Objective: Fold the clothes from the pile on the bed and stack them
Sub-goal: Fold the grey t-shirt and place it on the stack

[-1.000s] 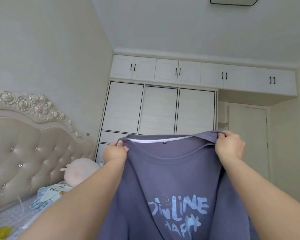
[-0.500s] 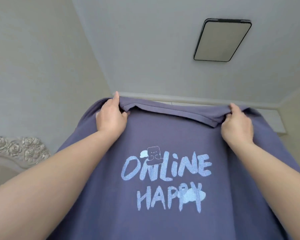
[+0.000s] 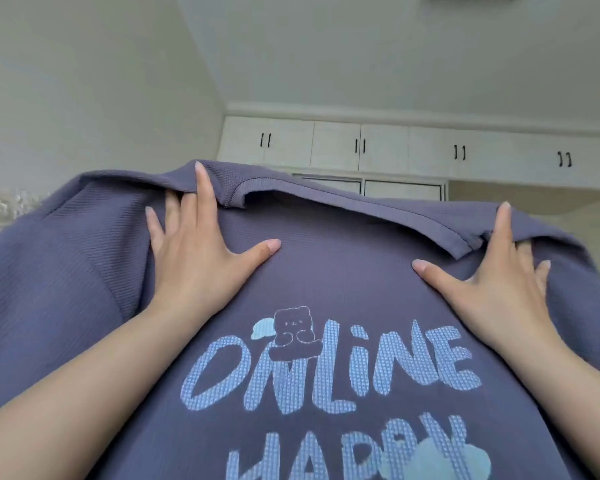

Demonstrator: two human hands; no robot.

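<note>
1. Your left hand [image 3: 194,268] sits at the shirt's left shoulder, just beside the collar. The fingers are spread and mostly straight, with the thumb splayed flat across the chest panel. The forefinger reaches up over the top edge, and the others sink into a crease of the shoulder – I cannot tell whether any cloth is pinched behind them.

2. The purple T-shirt [image 3: 343,278] fills the lower view, held up in front of you with its printed side facing you. The words "ONLINE" and part of "HAPPY" show in pale blue beneath a small bear. The bed and the pile are out of sight here.

3. Judge the shirt as light and limp. The weave looks ribbed or waffled, so it should not be slippery, but it will sag and fold wherever you leave it unsupported. The ribbed collar [image 3: 354,206] is the firmest edge, and already droops between your hands.

4. The best places to take hold are the two shoulder seams close to the collar – that keeps the body hanging square. Avoid gripping the print; it may crease stiffly.

5. Your right hand [image 3: 496,289] mirrors the left at the right shoulder. Its fingers are extended, with the thumb flat on the chest and the forefinger up over the edge. The remaining fingertips are tucked under a fold.

6. White overhead cabinets [image 3: 413,150] run behind.
</note>
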